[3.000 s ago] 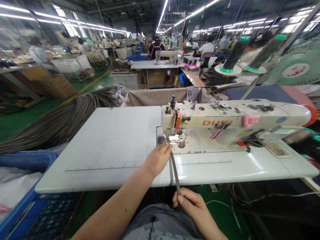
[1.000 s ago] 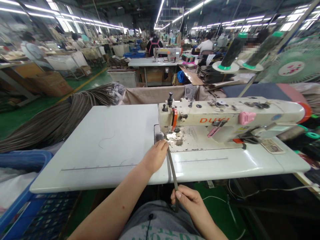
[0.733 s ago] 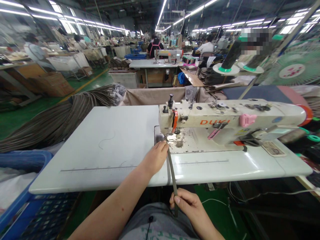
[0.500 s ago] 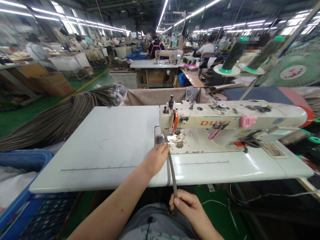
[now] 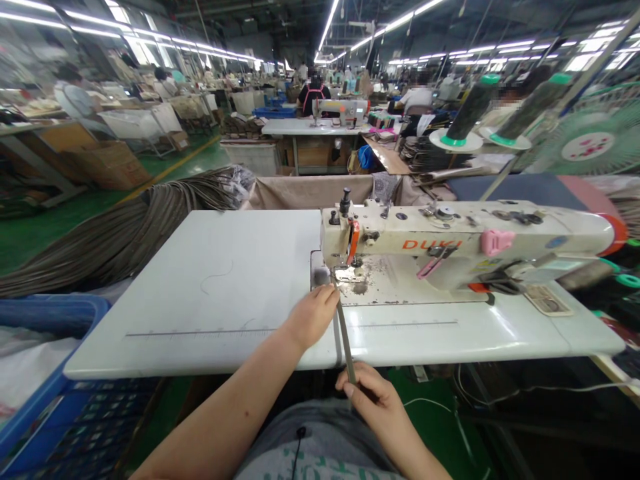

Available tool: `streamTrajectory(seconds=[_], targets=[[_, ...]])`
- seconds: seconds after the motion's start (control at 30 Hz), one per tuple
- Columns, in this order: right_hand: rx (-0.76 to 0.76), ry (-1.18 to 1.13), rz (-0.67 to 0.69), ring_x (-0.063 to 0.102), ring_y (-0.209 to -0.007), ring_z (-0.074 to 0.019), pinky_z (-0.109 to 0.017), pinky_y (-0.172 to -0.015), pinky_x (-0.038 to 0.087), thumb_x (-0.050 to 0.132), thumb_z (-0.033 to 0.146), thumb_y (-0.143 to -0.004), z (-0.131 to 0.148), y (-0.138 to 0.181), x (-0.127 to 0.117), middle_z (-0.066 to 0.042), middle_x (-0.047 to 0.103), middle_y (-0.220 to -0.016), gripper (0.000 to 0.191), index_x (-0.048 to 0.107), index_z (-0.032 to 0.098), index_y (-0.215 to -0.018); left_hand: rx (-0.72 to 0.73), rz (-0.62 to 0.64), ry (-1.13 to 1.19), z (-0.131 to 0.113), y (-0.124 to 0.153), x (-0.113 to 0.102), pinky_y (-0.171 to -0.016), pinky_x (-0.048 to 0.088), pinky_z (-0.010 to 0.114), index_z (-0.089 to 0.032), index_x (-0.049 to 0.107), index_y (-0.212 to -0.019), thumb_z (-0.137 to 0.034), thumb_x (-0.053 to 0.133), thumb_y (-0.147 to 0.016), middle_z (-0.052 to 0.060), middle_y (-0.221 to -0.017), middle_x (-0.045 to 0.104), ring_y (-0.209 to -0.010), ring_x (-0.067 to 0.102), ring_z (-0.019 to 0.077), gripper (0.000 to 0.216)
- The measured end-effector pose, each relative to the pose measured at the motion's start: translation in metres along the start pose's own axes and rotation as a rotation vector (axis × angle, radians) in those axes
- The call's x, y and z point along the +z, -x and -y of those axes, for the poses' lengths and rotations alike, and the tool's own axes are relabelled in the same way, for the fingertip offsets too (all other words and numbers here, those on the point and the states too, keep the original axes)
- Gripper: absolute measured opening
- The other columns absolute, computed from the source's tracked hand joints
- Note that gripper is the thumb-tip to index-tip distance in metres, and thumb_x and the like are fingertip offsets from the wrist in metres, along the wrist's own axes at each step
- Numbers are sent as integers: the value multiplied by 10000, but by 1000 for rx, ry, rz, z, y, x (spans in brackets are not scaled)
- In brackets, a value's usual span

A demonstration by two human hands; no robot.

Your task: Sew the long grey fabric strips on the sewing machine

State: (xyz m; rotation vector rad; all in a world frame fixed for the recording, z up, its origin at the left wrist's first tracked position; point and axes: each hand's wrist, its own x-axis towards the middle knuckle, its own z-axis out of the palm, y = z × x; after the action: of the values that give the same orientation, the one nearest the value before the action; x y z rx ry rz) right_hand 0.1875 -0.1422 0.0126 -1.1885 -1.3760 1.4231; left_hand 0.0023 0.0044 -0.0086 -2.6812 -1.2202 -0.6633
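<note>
A narrow grey-brown strip [image 5: 345, 337] runs from the needle area of the sewing machine [image 5: 400, 233] down past the table's front edge. My left hand [image 5: 315, 313] rests on the table just in front of the presser foot, its fingers closed on the strip's far part. Below the table edge, my right hand [image 5: 367, 393] pinches the strip between thumb and fingers. Between both hands the strip is nearly straight. Its far end under the machine head is hard to make out.
The white sewing table [image 5: 240, 267] has a printed ruler line and a loose thread. A blue crate [image 5: 85, 327] stands at the left, a bundle of long strips [image 5: 125, 233] behind it. Thread cones [image 5: 473, 110] and a green fan [image 5: 590, 143] are at the right. Other people work farther back.
My right hand has moved up slightly toward the table edge, still pinching the strip. My left hand stays by the needle area. The view has shifted slightly.
</note>
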Motion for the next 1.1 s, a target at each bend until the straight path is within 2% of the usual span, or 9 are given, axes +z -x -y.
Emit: streamTrajectory(seconds=[0.13,0.3,0.53,0.67,1.1], targets=[[131,-154,-39,650,-805,-223,-336,-781,503,755,603,-872,-4,-2,3,-67,761,-888,440,778,209,-1066,19,5,-11,0,0,-1,-1143,500,397,-148,590,-1207,-139,462,-1024,139,-1276,655,-1240,637,239,223],[196,-196,-45,627,-716,-192,-310,-731,489,770,587,-868,-1,2,4,-49,756,-783,411,790,182,-936,10,41,-8,1,0,-1,-1151,490,410,-162,591,-1212,-124,475,-1012,130,-1278,656,-1257,627,238,235],[204,-168,-70,635,-740,-209,-318,-744,486,745,584,-886,2,9,-2,-60,760,-772,405,812,186,-859,2,51,-7,0,-1,-1,-1145,490,392,-151,597,-1196,-143,472,-1023,123,-1266,655,-1273,607,246,214],[189,-159,-40,632,-746,-209,-315,-748,487,741,575,-891,6,9,-2,-54,743,-764,399,806,191,-807,13,61,3,1,0,-1,-1157,478,383,-146,603,-1187,-135,482,-1019,118,-1243,660,-1283,602,244,208],[134,-138,-2,638,-776,-218,-322,-770,487,716,517,-921,6,9,-2,-49,712,-779,355,785,194,-790,25,9,14,3,1,1,-1129,508,410,-166,596,-1184,-149,467,-1027,132,-1275,650,-1250,630,245,204]])
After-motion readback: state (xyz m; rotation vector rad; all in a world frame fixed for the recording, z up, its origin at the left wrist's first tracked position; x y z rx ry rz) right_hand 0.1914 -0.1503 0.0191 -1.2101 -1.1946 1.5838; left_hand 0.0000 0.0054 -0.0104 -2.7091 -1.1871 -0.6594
